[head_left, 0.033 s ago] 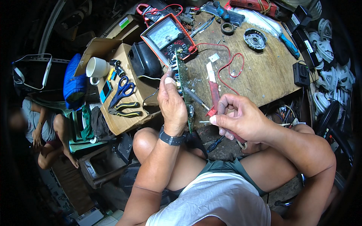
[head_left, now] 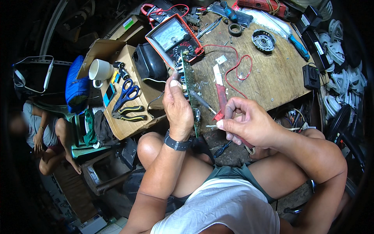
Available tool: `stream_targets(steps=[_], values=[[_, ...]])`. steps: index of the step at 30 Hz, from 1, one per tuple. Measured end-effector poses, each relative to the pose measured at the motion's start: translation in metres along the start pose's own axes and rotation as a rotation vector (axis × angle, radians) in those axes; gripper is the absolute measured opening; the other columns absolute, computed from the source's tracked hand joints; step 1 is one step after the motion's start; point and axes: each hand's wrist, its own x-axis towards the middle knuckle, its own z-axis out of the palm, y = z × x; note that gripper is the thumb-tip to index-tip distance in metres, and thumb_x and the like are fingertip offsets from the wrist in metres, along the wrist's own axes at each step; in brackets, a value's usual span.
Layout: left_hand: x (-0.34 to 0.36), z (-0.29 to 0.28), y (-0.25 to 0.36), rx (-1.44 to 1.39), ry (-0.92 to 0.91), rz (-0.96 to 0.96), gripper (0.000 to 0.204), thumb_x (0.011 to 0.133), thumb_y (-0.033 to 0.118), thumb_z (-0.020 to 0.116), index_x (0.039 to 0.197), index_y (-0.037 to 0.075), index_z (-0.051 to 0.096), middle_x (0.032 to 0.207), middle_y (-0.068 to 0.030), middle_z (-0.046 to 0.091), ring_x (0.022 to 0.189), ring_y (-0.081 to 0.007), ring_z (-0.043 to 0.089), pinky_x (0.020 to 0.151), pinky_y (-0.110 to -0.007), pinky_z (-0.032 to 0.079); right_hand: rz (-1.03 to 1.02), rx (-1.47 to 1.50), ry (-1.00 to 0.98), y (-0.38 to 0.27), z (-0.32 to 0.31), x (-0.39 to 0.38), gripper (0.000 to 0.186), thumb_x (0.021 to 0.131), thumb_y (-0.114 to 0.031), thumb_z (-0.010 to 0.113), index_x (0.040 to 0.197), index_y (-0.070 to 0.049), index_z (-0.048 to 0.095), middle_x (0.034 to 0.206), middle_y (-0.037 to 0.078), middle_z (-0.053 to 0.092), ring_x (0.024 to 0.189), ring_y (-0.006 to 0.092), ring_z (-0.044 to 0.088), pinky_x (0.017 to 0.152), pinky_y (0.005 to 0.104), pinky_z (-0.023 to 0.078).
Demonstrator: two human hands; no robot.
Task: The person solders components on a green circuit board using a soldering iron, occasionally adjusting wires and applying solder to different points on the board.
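My left hand (head_left: 177, 107) is closed round a green circuit board (head_left: 188, 78), which stands on edge with its components facing left. My right hand (head_left: 245, 121) grips a soldering iron (head_left: 219, 116) by its red handle. The iron's metal barrel slants up and left to the board; whether its tip touches the board I cannot tell. A thin pale strip (head_left: 211, 126) pokes out from between my right thumb and fingers. Just beyond that hand, a red-handled blade (head_left: 221, 93) lies on the wooden table. Past the board's far end sits an analog multimeter (head_left: 171, 37) with an orange case.
A red test lead (head_left: 233, 70) loops over the table (head_left: 272, 85). Farther back are a round metal part (head_left: 263, 41), tape (head_left: 235, 29) and a screwdriver (head_left: 299, 46). Scissors (head_left: 126, 93), pliers (head_left: 130, 113) and a mug (head_left: 100, 70) rest on a carton at left. A person (head_left: 44, 132) sits beyond.
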Motion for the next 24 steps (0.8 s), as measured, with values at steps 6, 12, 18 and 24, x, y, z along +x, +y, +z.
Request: stream_targets(steps=[6,12,18,24], values=[[-0.0010,-0.0016,0.0023,-0.029,-0.003,-0.028,0.046,0.114,0.028,0.039,0.136,-0.007,0.057,0.125,-0.0120,0.066,0.115,-0.0160,0.057,0.104,-0.031,0.043,0.000,0.062,-0.005,-0.0027,0.0021,0.0001,0.021,0.098,-0.013,0.071,0.098,-0.004,0.052,0.072,0.007,0.064,0.053,0.0090,0.056,0.046,0.0247,0.043],[-0.0011,-0.0016,0.0080,-0.059,-0.025,-0.041,0.047,0.114,0.029,0.039,0.137,-0.008,0.057,0.124,-0.0107,0.066,0.114,-0.0148,0.058,0.103,-0.030,0.043,0.040,0.093,-0.037,-0.0014,0.0009,0.0021,0.026,0.099,-0.017,0.073,0.099,-0.007,0.049,0.073,0.008,0.064,0.055,0.0117,0.059,0.048,0.0259,0.046],[0.0003,-0.0012,0.0026,-0.129,-0.021,-0.059,0.046,0.114,0.028,0.040,0.138,-0.007,0.057,0.123,-0.0101,0.066,0.113,-0.0140,0.058,0.102,-0.029,0.044,0.046,0.074,-0.008,-0.0048,0.0035,0.0000,0.025,0.099,-0.017,0.073,0.099,-0.007,0.049,0.073,0.007,0.064,0.056,0.0115,0.060,0.048,0.0258,0.046],[0.0003,-0.0004,0.0012,-0.095,-0.026,-0.045,0.046,0.114,0.028,0.041,0.139,-0.007,0.056,0.123,-0.0091,0.066,0.113,-0.0138,0.058,0.102,-0.029,0.043,-0.004,0.003,0.032,-0.0038,0.0025,-0.0014,0.021,0.099,-0.012,0.071,0.100,-0.005,0.051,0.074,0.006,0.064,0.054,0.0088,0.057,0.045,0.0245,0.043]])
